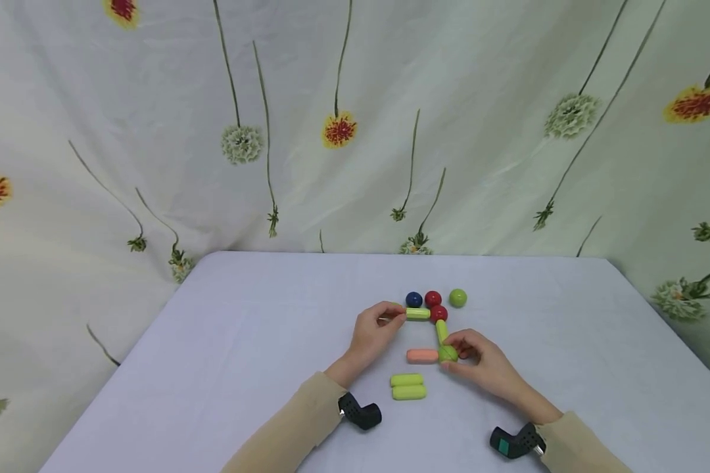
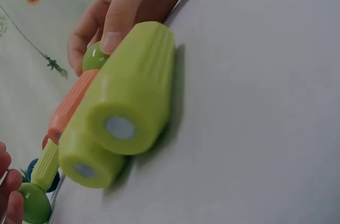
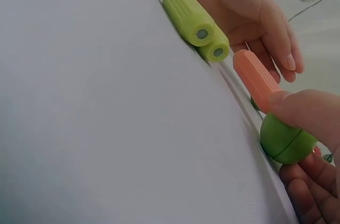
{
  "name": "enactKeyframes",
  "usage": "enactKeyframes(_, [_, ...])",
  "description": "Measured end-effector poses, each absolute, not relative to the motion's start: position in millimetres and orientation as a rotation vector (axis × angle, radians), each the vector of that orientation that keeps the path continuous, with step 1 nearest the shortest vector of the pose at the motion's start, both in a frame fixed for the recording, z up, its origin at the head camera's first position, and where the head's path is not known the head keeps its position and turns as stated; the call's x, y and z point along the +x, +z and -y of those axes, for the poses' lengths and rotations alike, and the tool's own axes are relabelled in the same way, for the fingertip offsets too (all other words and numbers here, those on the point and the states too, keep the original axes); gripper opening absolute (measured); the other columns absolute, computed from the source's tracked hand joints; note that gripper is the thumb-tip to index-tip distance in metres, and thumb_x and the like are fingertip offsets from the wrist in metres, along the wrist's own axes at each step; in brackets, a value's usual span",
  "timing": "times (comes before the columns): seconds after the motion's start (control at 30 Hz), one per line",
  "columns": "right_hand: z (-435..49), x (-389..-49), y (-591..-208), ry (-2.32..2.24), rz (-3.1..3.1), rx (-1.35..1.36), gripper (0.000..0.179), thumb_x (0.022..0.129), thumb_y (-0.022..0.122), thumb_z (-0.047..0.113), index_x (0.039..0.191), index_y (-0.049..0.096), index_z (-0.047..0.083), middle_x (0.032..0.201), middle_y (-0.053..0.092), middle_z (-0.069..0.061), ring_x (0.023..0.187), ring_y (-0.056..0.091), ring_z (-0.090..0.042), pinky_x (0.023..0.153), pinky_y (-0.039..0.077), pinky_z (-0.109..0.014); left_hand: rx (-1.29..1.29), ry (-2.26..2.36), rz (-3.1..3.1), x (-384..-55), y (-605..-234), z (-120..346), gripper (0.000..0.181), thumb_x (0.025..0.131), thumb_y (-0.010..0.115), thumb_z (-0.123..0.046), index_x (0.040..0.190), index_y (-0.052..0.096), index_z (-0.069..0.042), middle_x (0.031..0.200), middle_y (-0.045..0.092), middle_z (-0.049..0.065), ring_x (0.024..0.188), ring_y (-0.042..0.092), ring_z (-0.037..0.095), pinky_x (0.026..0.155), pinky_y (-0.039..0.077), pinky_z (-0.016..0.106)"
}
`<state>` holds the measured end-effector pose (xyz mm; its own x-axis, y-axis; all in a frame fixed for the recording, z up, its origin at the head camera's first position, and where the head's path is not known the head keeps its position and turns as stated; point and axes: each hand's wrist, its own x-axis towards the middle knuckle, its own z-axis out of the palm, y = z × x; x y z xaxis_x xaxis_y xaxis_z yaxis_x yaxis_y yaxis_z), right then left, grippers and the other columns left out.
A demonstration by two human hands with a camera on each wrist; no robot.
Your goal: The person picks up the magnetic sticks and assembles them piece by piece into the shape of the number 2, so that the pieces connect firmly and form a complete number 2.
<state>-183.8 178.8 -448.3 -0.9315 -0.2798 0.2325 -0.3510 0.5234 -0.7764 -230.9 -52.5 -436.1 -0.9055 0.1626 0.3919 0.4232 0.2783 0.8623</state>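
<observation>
My right hand (image 1: 482,361) pinches a green ball (image 3: 287,139) between thumb and fingers. From this ball a salmon rod (image 1: 422,356) points left, and a yellow-green rod (image 1: 442,331) runs back to a red ball (image 1: 439,314). A second yellow-green rod (image 1: 417,314) reaches left from the red ball. My left hand (image 1: 375,334) is at that rod's left end, with its fingertips on another green ball (image 2: 35,203), mostly hidden by the fingers in the head view. The pieces form a bent chain lying on the table.
Behind the chain sit a loose blue ball (image 1: 413,299), a red ball (image 1: 432,299) and a green ball (image 1: 458,297). Two yellow-green rods (image 1: 408,386) lie side by side in front. A flowered curtain (image 1: 355,184) hangs behind the white table (image 1: 260,341).
</observation>
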Motion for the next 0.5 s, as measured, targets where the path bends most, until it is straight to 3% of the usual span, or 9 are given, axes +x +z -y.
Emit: enactKeyframes(0.5, [-180, -186, -450, 1.388, 2.624, 0.612, 0.033, 0.075, 0.080, 0.020, 0.103, 0.063, 0.013, 0.091, 0.058, 0.006, 0.081, 0.054, -0.010, 0.072, 0.049, -0.024, -0.511, -1.532, 2.404, -263, -417, 44, 0.018, 0.090, 0.064, -0.015, 0.103, 0.068, -0.003, 0.095, 0.067, 0.001, 0.089, 0.060, 0.015, 0.075, 0.049, 0.026])
